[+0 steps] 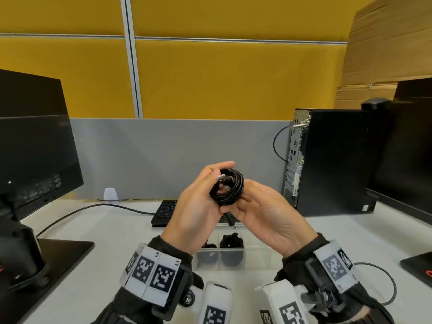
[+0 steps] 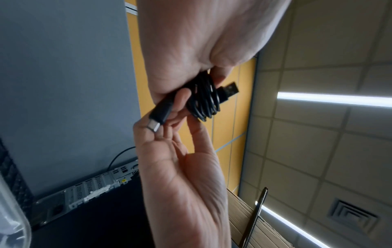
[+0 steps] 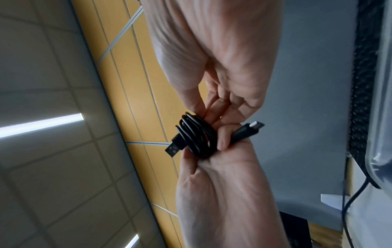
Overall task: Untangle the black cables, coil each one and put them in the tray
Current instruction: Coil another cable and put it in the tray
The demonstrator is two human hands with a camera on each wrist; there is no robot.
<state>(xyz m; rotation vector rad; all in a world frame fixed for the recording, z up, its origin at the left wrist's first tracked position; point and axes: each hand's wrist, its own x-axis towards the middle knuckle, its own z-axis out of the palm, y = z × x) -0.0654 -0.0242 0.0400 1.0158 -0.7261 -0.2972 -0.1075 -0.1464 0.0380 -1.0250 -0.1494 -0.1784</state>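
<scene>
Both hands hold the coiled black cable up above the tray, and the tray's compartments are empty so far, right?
Not quite. The head view shows both hands, left hand and right hand, holding the coiled cable above the tray, but two compartments already hold coiled cables.

The head view looks forward and down from above both wrists, across the desk [image 1: 98, 220] to the grey screen [image 1: 175, 148] and yellow wall [image 1: 210, 78], with the coil [image 1: 228, 187] held at mid-frame. The left wrist view sits close under the left hand [image 2: 180, 42], looking up along it past the coil [image 2: 203, 99] to ceiling and wall. The right wrist view does likewise along the right hand [image 3: 212, 50], very near the coil [image 3: 197, 139]. All three share the coil, both hands and the yellow wall
</scene>
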